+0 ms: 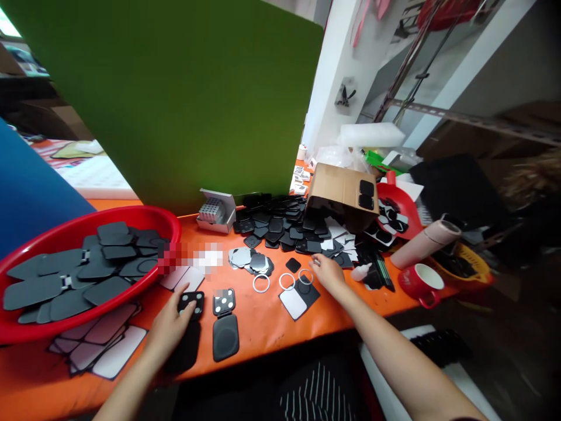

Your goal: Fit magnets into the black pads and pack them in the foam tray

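My left hand (173, 318) is closed on a black square piece (197, 305) with pale dots, near the table's front edge. Right beside that lies a hinged black case (225, 338), opened flat, its upper half dotted with white. My right hand (326, 272) has its fingertips together close to a white ring (305, 276); what they hold, if anything, is too small to tell. Two more white rings (262, 283) lie to the left. Below the rings are a white card (293, 304) and a dark sheet (310, 294). A small black square (293, 265) sits above them.
A red basin (173, 234) of dark flat pieces stands at the left. Behind my hands are heaped black pieces (276, 225), silver discs (249, 260) and a cardboard box (337, 182). To the right are a small white bottle (360, 272), a pink flask (425, 242) and a red mug (409, 282).
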The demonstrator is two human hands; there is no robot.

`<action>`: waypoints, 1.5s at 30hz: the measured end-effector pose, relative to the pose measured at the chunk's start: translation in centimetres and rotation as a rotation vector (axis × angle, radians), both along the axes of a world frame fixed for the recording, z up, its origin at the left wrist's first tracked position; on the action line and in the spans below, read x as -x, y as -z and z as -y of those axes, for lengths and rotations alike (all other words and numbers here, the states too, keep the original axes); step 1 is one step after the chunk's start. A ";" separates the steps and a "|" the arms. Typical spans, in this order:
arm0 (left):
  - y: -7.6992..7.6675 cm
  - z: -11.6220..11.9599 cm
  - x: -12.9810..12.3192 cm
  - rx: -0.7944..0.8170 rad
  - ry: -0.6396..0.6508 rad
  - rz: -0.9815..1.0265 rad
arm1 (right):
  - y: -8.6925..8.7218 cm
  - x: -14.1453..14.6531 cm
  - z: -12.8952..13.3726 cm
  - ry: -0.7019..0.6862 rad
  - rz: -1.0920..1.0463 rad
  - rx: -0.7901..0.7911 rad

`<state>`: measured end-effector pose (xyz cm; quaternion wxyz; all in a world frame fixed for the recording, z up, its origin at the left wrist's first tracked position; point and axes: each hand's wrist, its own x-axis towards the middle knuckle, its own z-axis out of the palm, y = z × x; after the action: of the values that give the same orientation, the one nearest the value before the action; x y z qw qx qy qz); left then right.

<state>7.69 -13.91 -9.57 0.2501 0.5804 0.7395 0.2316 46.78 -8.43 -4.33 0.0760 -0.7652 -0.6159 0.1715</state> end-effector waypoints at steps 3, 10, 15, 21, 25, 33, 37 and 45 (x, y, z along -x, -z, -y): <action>0.7 0.5 -0.8 -0.095 0.013 -0.134 | 0.0 -1.1 -2.8 0.009 0.137 0.025; 0.8 3.6 -1.8 -0.143 -0.088 -0.128 | 1.3 -0.2 -5.2 -0.146 0.348 0.065; -0.2 5.4 -3.1 -0.199 -0.135 -0.103 | 1.3 -1.1 -4.7 -0.245 0.437 0.056; -0.6 5.6 -6.2 -0.306 0.034 -0.046 | 2.3 -1.6 -5.2 -0.253 0.515 0.045; -0.8 6.7 -8.1 -0.314 0.137 -0.034 | 3.4 -0.7 -6.2 -0.257 0.539 -0.009; -0.6 8.3 -8.8 -0.293 0.180 0.018 | 1.4 -0.9 -5.4 -0.308 0.540 -0.197; -1.5 7.6 -9.2 -0.295 0.201 0.056 | -2.0 -2.7 -3.6 -0.258 0.523 -0.312; -5.7 6.3 -12.9 -0.108 0.320 0.480 | -6.6 -0.9 3.4 -0.493 -0.531 0.025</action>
<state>20.60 -20.17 -3.84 0.4202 0.6309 0.5447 0.3588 47.70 -11.82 2.29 0.1802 -0.5235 -0.7385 0.3848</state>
